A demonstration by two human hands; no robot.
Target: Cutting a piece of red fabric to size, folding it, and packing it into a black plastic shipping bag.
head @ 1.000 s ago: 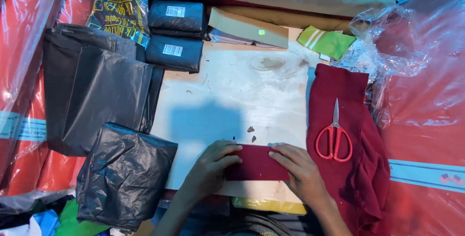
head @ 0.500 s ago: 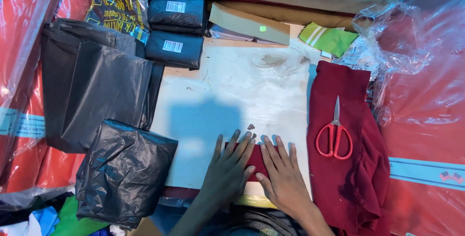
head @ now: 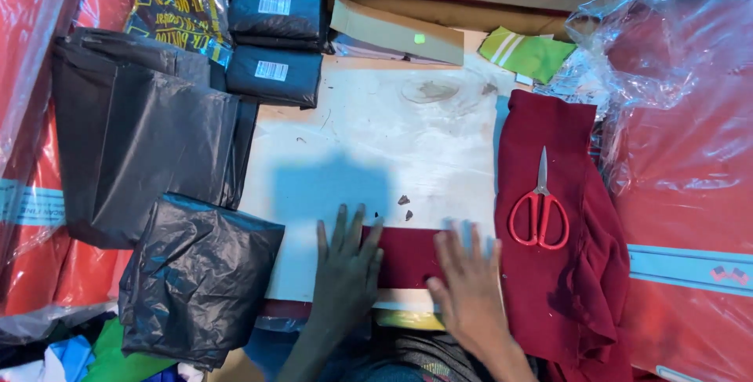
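Both hands, left hand [head: 345, 272] and right hand [head: 464, 288], slid apart across maroon cloth [head: 408, 258].

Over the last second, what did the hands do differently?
Both hands, left hand and right hand, went from gripping the edges of the folded maroon cloth to lying flat on it, fingers spread. The red scissors and black bags stayed put.

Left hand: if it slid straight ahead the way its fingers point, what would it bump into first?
Probably nothing soon: the left hand points up the bare white board; the wrapped black parcel lies farther off, slightly left.
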